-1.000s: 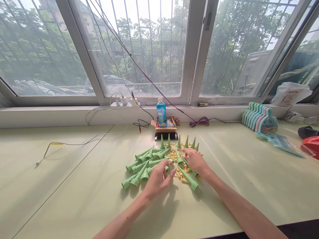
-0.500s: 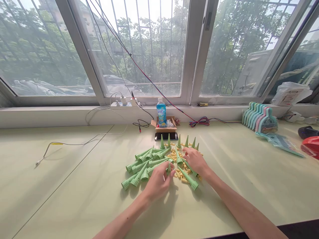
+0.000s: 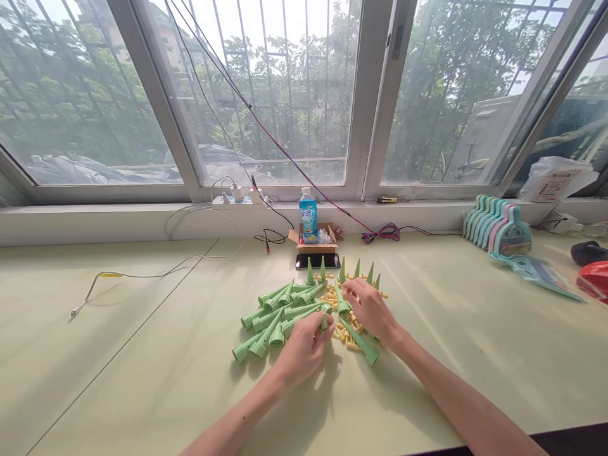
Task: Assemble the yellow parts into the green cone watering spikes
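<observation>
My left hand (image 3: pixel 308 341) is closed around a small green plastic cone spike (image 3: pixel 325 322), its tip showing between thumb and fingers. To its left lies a pile of green hollow cone spikes (image 3: pixel 266 332) with ribbed collars. My right hand (image 3: pixel 369 305) hovers over loose yellow plastic fittings (image 3: pixel 349 335), fingers curved and apart with nothing visible in them. Just left of its fingertips is a leaning green cone (image 3: pixel 342 305); another green cone (image 3: pixel 363 345) lies below the hand. Behind, several green cones (image 3: pixel 342 271) stand upright, with yellow pieces by their bases.
A black phone (image 3: pixel 318 261) lies behind the cones, before a small cardboard box (image 3: pixel 316 248) with a blue bottle (image 3: pixel 308 218). Cables (image 3: pixel 382 234) and a white power strip (image 3: pixel 235 200) are near the window. Pastel handled plastic items (image 3: pixel 498 225) stand at right on the table (image 3: pixel 142 380).
My right hand has shifted slightly left, toward the leaning green cone. My left hand stays nearly in place, still gripping its cone. The view has shifted very slightly.
</observation>
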Demonstrator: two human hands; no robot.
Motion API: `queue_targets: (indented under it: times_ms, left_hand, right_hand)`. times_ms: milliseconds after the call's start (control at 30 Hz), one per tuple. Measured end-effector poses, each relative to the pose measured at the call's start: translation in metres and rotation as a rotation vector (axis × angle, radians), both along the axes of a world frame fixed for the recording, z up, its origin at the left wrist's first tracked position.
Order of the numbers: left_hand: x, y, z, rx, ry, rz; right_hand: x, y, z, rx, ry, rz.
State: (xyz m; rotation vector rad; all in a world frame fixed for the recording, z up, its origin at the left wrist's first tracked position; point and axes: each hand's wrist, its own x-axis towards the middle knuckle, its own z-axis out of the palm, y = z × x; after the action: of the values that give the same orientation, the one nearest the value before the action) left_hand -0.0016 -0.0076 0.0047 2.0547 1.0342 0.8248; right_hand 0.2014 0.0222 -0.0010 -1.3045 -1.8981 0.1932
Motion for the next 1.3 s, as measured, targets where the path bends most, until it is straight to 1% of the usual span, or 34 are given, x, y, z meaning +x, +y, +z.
queue_targets:
  times_ms: [167,333,467,667,867,1000,1167,1300]
  left_hand:
    - [0.001,0.001,0.000,-0.050,-0.052,0.016]
    - [0.002,0.001,0.005,-0.181,-0.200,0.032]
    - [0.002,0.001,0.007,-0.278,-0.285,0.076]
    - [0.002,0.002,0.010,-0.314,-0.350,0.129]
    - [0.002,0.006,0.009,-0.370,-0.396,0.164]
    - [0.002,0.008,0.009,-0.404,-0.474,0.166]
    - [0.002,0.007,0.012,-0.384,-0.479,0.159]
    - [0.002,0.007,0.016,-0.377,-0.479,0.193]
  right_hand:
    - [-0.005,-0.003,0.000,0.057,0.064,0.094]
    - [-0.008,-0.006,0.001,0.082,0.089,0.134]
    - [-0.009,-0.006,0.001,0.110,0.086,0.155]
    - [-0.010,-0.006,0.001,0.142,0.080,0.179]
    - [-0.013,-0.009,0.004,0.129,0.157,0.224]
    - [-0.013,-0.010,0.004,0.109,0.225,0.246]
    - [-0.015,-0.012,0.003,0.018,0.396,0.298]
    - [-0.017,-0.014,0.003,-0.054,0.518,0.368]
